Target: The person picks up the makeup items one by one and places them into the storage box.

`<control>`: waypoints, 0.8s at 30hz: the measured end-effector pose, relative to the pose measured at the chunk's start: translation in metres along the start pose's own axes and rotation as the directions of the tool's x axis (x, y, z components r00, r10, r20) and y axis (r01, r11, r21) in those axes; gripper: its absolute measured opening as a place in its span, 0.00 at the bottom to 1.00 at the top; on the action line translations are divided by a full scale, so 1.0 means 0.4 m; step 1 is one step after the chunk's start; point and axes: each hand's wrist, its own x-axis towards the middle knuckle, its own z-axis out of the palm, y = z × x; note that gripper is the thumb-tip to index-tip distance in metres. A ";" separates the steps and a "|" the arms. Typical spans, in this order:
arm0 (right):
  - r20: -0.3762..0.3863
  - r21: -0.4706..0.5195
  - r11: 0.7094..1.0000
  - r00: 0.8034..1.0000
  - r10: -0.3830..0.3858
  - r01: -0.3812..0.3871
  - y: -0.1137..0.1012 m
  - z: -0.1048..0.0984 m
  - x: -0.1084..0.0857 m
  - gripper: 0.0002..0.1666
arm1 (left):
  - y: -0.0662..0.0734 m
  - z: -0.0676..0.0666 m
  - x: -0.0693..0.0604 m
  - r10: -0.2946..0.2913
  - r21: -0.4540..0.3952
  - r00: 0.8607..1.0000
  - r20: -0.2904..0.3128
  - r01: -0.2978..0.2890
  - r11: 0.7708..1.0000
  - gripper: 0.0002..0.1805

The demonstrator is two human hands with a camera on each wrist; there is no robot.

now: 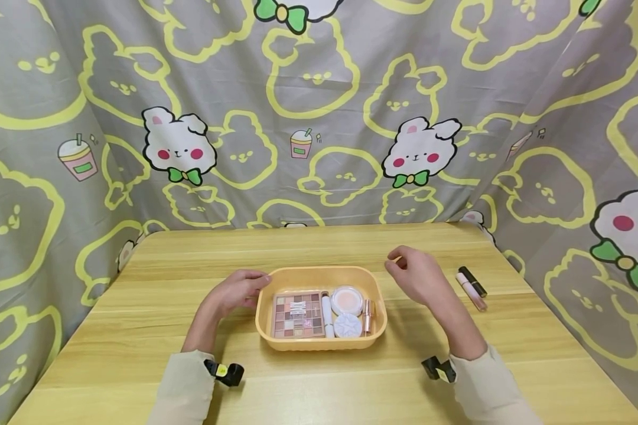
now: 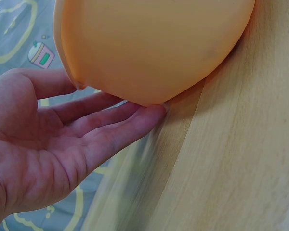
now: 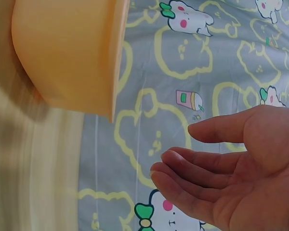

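Note:
A yellow plastic storage basket (image 1: 321, 343) stands on the wooden table. Inside lie an eyeshadow palette (image 1: 298, 316), a slim white tube (image 1: 327, 317), two round compacts (image 1: 347, 301) and a gold lipstick (image 1: 368, 316). My left hand (image 2: 82, 130) holds the basket's left end, one digit at the rim and the other fingers against the outer wall. To the basket's right my right hand (image 1: 417, 276) hovers with nothing in it. In the right wrist view its fingers (image 3: 183, 192) are loosely bent, apart from the basket wall (image 3: 67, 57).
On the right of the table lie a black tube (image 1: 472, 281) and a pink lip gloss tube (image 1: 472, 287), side by side beyond my right forearm. A grey patterned curtain (image 1: 319, 177) closes off the back and both sides of the table.

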 end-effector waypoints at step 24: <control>-0.091 -0.017 0.997 0.993 0.070 -0.072 0.076 -0.072 0.005 0.25 | 0.000 -0.001 0.000 -0.002 -0.003 1.000 0.010 0.002 1.000 0.29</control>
